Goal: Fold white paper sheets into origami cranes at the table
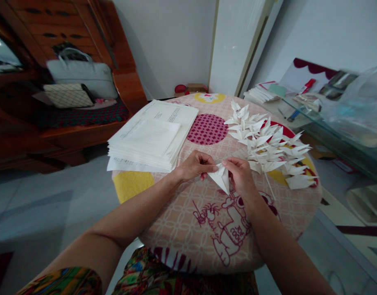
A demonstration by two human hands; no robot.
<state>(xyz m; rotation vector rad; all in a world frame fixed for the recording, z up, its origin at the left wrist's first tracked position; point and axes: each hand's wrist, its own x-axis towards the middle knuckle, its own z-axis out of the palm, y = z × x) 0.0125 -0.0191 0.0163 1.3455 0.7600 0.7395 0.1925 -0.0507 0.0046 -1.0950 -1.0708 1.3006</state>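
Observation:
Both my hands pinch a small white folded paper piece [221, 178] just above the round table [207, 229]. My left hand [196, 165] grips its upper left edge with closed fingers. My right hand [241, 177] holds its upper right edge between thumb and fingers. The paper comes to a point facing down. A pile of several finished folded white paper pieces [268, 145] lies to the right, close beyond my right hand. A stack of white printed sheets [154, 137] rests at the left of the table, beside my left hand.
The table wears a pink patterned cloth with cartoon prints. A wooden bench [68, 119] with a grey bag [84, 76] and a checked pouch stands at the left. A glass-topped table [339, 123] with papers, pens and a plastic bag is at the right.

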